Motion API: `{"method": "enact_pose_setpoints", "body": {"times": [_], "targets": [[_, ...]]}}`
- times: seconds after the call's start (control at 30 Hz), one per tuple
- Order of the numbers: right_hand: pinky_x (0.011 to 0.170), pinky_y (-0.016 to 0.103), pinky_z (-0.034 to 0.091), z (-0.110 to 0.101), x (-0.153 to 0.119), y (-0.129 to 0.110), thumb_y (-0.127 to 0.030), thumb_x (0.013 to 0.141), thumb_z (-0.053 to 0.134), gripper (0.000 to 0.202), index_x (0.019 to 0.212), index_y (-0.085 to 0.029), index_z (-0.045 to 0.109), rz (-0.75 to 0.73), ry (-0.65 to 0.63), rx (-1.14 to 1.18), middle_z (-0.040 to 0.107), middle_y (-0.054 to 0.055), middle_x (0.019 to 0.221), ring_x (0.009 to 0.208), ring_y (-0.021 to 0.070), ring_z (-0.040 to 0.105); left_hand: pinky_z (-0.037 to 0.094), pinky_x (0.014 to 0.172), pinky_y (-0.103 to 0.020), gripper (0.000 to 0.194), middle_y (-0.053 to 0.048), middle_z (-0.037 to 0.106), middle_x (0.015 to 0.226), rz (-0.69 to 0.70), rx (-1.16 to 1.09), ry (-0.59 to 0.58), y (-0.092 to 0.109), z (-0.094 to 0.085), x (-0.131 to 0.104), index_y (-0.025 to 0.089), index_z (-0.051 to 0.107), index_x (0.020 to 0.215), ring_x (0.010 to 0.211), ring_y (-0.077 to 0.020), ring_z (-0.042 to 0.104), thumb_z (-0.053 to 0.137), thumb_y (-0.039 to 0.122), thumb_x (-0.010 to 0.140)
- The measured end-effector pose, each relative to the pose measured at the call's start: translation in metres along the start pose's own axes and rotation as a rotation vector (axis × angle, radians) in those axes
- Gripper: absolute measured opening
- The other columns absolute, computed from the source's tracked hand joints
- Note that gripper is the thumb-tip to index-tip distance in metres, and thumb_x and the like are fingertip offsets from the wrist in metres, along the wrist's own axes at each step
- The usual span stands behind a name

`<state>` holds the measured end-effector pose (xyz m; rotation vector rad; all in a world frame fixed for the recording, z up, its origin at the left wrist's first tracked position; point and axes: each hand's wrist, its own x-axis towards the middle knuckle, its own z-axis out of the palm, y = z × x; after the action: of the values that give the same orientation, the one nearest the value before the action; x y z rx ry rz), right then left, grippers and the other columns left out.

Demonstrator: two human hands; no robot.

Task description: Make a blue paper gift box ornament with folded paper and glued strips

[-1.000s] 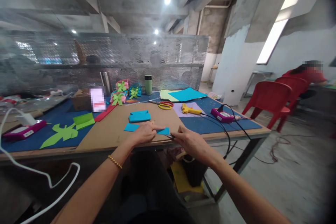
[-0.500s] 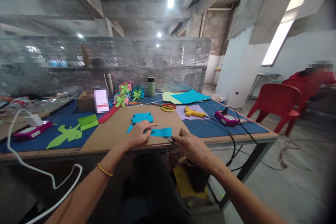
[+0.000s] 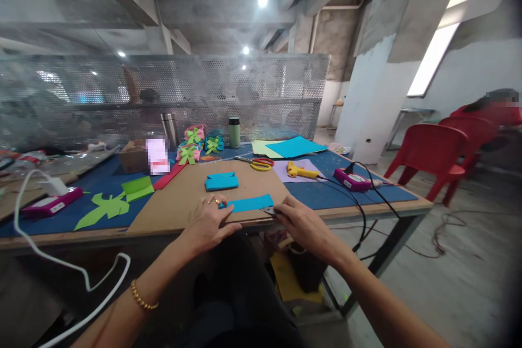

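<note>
A blue strip of paper or felt (image 3: 252,203) lies on the brown cardboard sheet (image 3: 175,206), close to the table's front edge. My left hand (image 3: 210,224) is on the strip's left end, fingers stretched and thumb spread apart. Between the fingers of my right hand (image 3: 299,223) is a small metal blade (image 3: 268,210), its tip at the strip's lower edge; its handle is hidden in the hand. Just behind the strip sits a folded blue piece (image 3: 221,181).
Scissors (image 3: 261,163) and a yellow glue gun (image 3: 300,172) lie behind my right hand, its cable running to a purple power box (image 3: 352,180). Green cut-outs (image 3: 104,209) lie at left. A green flask (image 3: 234,133) and blue sheets (image 3: 296,147) stand farther back.
My left hand has drawn back and left, off the strip's middle, so more of the strip shows. The right hand with the blade has shifted slightly right.
</note>
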<state>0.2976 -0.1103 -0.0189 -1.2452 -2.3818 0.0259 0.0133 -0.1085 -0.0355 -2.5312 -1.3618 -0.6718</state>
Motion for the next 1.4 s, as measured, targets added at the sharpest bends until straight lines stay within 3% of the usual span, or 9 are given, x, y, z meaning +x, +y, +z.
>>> {"method": "enact_pose_setpoints", "body": {"times": [0.07, 0.13, 0.23, 0.4, 0.73, 0.97, 1.13, 1.4], "targets": [[0.085, 0.029, 0.047, 0.0, 0.0, 0.003, -0.02, 0.099, 0.045, 0.026, 0.106, -0.019, 0.07, 0.015, -0.012, -0.013, 0.058, 0.008, 0.103, 0.094, 0.0181, 0.06, 0.043, 0.096, -0.045, 0.043, -0.013, 0.062, 0.11, 0.022, -0.024, -0.06, 0.003, -0.002, 0.014, 0.021, 0.072, 0.115, 0.106, -0.0278, 0.055, 0.044, 0.048, 0.099], [0.083, 0.028, 0.046, 0.0, 0.0, 0.004, -0.02, 0.099, 0.045, 0.026, 0.108, -0.02, 0.07, 0.03, -0.034, -0.037, 0.058, 0.007, 0.102, 0.092, 0.0173, 0.06, 0.045, 0.091, -0.039, 0.041, -0.011, 0.061, 0.105, 0.027, -0.057, -0.123, 0.003, -0.002, 0.03, 0.021, 0.068, 0.125, 0.1, -0.0248, 0.056, 0.038, 0.037, 0.101], [0.08, 0.027, 0.045, -0.003, 0.001, 0.004, -0.02, 0.099, 0.047, 0.025, 0.105, -0.02, 0.071, 0.045, -0.067, -0.065, 0.057, 0.007, 0.102, 0.09, 0.0165, 0.059, 0.046, 0.085, -0.033, 0.044, -0.009, 0.062, 0.101, 0.015, -0.102, -0.233, 0.002, 0.001, 0.05, 0.026, 0.06, 0.137, 0.092, -0.0222, 0.059, 0.041, 0.026, 0.098], [0.076, 0.025, 0.044, -0.005, 0.001, 0.004, -0.021, 0.099, 0.046, 0.027, 0.102, -0.021, 0.072, 0.042, -0.065, -0.065, 0.057, 0.006, 0.099, 0.085, 0.0154, 0.059, 0.046, 0.082, -0.03, 0.05, -0.008, 0.068, 0.101, 0.007, -0.175, -0.359, 0.002, -0.003, 0.063, 0.028, 0.064, 0.134, 0.086, -0.0211, 0.062, 0.042, 0.018, 0.09], [0.081, 0.03, 0.049, -0.006, -0.014, 0.016, -0.017, 0.098, 0.045, 0.028, 0.107, -0.02, 0.072, -0.011, -0.002, 0.078, 0.056, 0.007, 0.097, 0.085, 0.0176, 0.059, 0.046, 0.093, -0.034, 0.051, -0.009, 0.068, 0.121, -0.008, -0.173, -0.38, 0.0, -0.002, 0.064, 0.029, 0.06, 0.138, 0.103, -0.0252, 0.064, 0.042, 0.023, 0.091], [0.08, 0.029, 0.046, -0.002, 0.006, -0.001, -0.016, 0.098, 0.048, 0.024, 0.106, -0.019, 0.07, 0.016, -0.069, 0.001, 0.058, 0.008, 0.101, 0.09, 0.0182, 0.059, 0.046, 0.086, -0.03, 0.056, -0.007, 0.07, 0.114, 0.018, -0.194, -0.379, -0.005, 0.0, 0.064, 0.029, 0.06, 0.138, 0.095, -0.0221, 0.063, 0.04, 0.017, 0.087], [0.081, 0.029, 0.046, 0.003, 0.001, -0.002, -0.017, 0.098, 0.046, 0.025, 0.108, -0.02, 0.069, -0.036, -0.05, 0.042, 0.059, 0.007, 0.101, 0.09, 0.0179, 0.059, 0.047, 0.083, -0.03, 0.063, -0.008, 0.071, 0.104, 0.046, -0.19, -0.404, -0.01, 0.0, 0.064, 0.028, 0.059, 0.139, 0.09, -0.0221, 0.063, 0.039, 0.012, 0.081], [0.081, 0.03, 0.046, 0.002, 0.002, -0.007, -0.017, 0.098, 0.047, 0.024, 0.108, -0.02, 0.07, -0.032, -0.056, 0.044, 0.06, 0.007, 0.1, 0.091, 0.0191, 0.061, 0.047, 0.09, -0.031, 0.067, -0.006, 0.07, 0.122, 0.01, -0.244, -0.448, -0.006, -0.009, 0.064, 0.031, 0.058, 0.14, 0.102, -0.0234, 0.064, 0.039, 0.009, 0.08]]}}
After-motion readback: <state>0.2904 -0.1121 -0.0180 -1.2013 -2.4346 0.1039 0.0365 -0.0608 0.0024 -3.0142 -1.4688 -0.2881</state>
